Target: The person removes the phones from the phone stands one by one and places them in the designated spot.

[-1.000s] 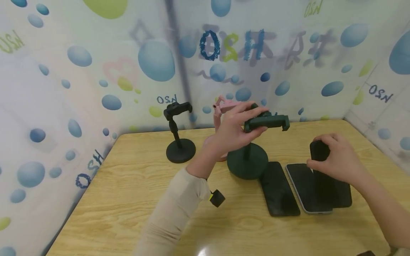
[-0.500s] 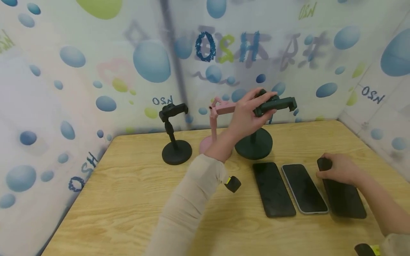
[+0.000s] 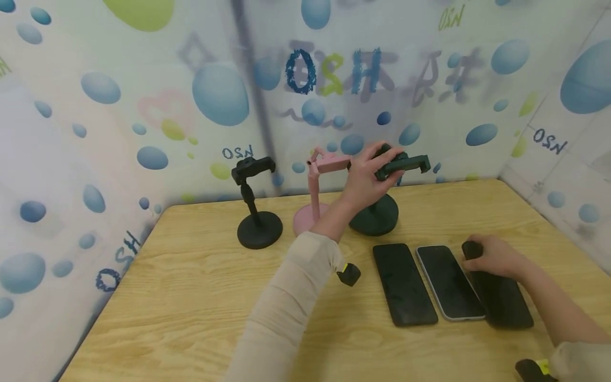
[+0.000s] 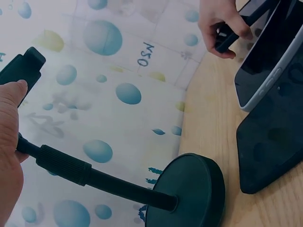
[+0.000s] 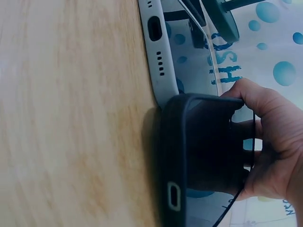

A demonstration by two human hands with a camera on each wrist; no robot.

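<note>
My left hand [image 3: 365, 183] grips the clamp head of a dark green phone stand [image 3: 374, 217] near the back of the table. In the left wrist view its thumb lies along the clamp, above the ribbed pole and round base [image 4: 189, 189]. At the right, my right hand [image 3: 494, 257] holds the far end of a black phone [image 3: 506, 300] between thumb and fingers. In the right wrist view that phone's near end is close to the wood, beside the light-edged phone [image 3: 451, 284]. Left of that lies another black phone [image 3: 406, 286], flat on the table.
A pink phone stand [image 3: 313, 196] is left of the green one, partly behind my left forearm. Farther left stands a black phone stand [image 3: 259, 228]. A patterned curtain wall [image 3: 219, 95] rises behind the wooden table [image 3: 191, 297].
The green stand has gone back, away from the phones, with my left hand on it. My right hand has lowered its black phone from over the light-edged phone to that one's right side.
</note>
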